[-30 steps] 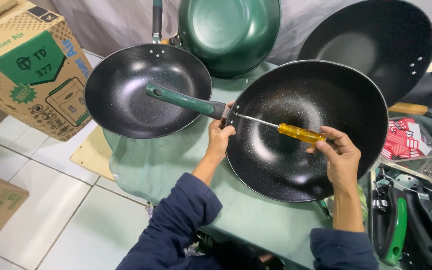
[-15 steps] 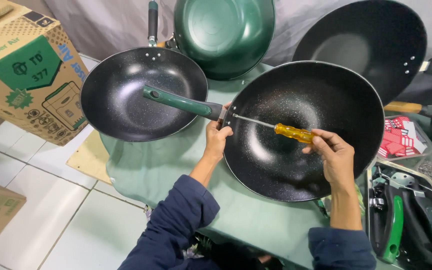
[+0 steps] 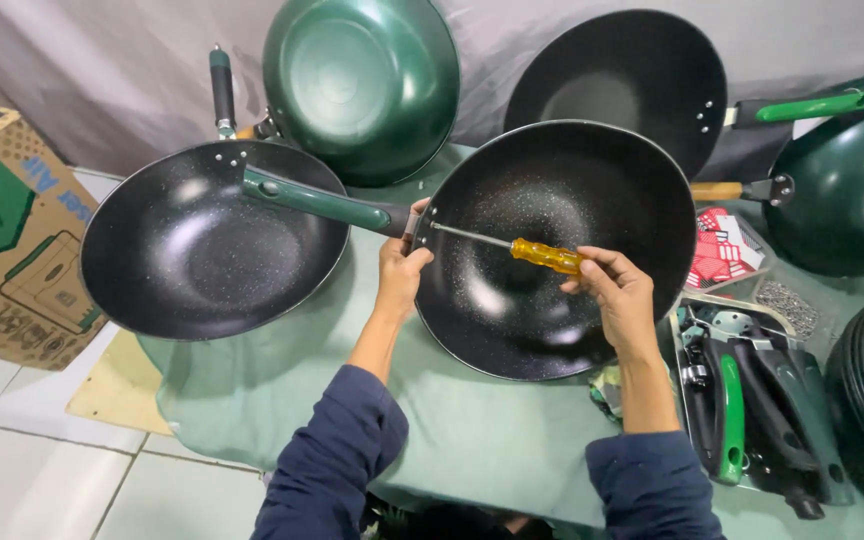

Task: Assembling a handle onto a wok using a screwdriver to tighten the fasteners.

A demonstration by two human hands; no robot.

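Fingers of the right hand (image 3: 620, 296) are pinching the yellow see-through handle of a thin metal screwdriver (image 3: 512, 245). The screwdriver is lying across the inside of the big round black speckled pan (image 3: 552, 300), and its tip is touching the pan's left rim, right where the handle joins.

On the left side of that pan, the left hand (image 3: 400, 270) is curling around the rim at the joint and pressing on the near end of the long green pan handle (image 3: 317, 200). The green handle is sticking out to the left of the big pan, over a second black speckled pan (image 3: 192, 250).

The big pan is sitting on a pale green cloth-covered table (image 3: 472, 440). Behind it, a dark green pan (image 3: 362, 85) is leaning up against the grey sheet. To its right, a metal tray of green and black spare handles (image 3: 752, 400) is waiting. Far to its left, a brown cardboard box (image 3: 7, 240) is standing on the floor.

The tip could be slipping off the screw if the hand is pushing crooked, and then it may be scratching the black coating. The pan may also be rocking on the soft cloth if the left hand is letting go.
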